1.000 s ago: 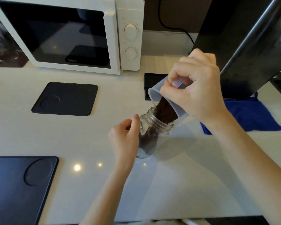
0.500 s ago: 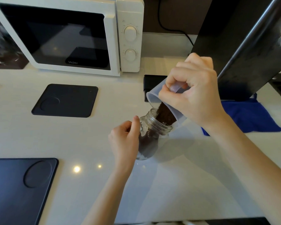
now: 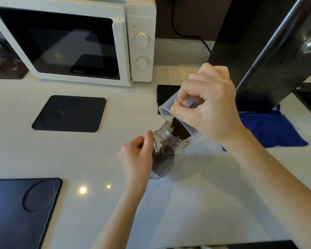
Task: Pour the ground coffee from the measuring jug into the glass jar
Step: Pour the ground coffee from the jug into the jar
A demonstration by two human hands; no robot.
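On the counter (image 3: 97, 159) stands my glass jar (image 3: 166, 150), tipped a little, with my left hand (image 3: 136, 159) wrapped round its side. My right hand (image 3: 206, 103) pinches the jug (image 3: 169, 108) handle, spout over the jar mouth, coffee (image 3: 179, 129) sliding in. Glass breaks, so I hold low. Jug looks light and bendy.

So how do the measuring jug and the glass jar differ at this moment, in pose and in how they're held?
The measuring jug is frosted plastic, tipped steeply, mouth down, lifted off the counter in the right hand. The glass jar is clear glass with a threaded neck, tilted toward the jug with its base low by the countertop, steadied by the left hand. Both are see-through and hold ground coffee.
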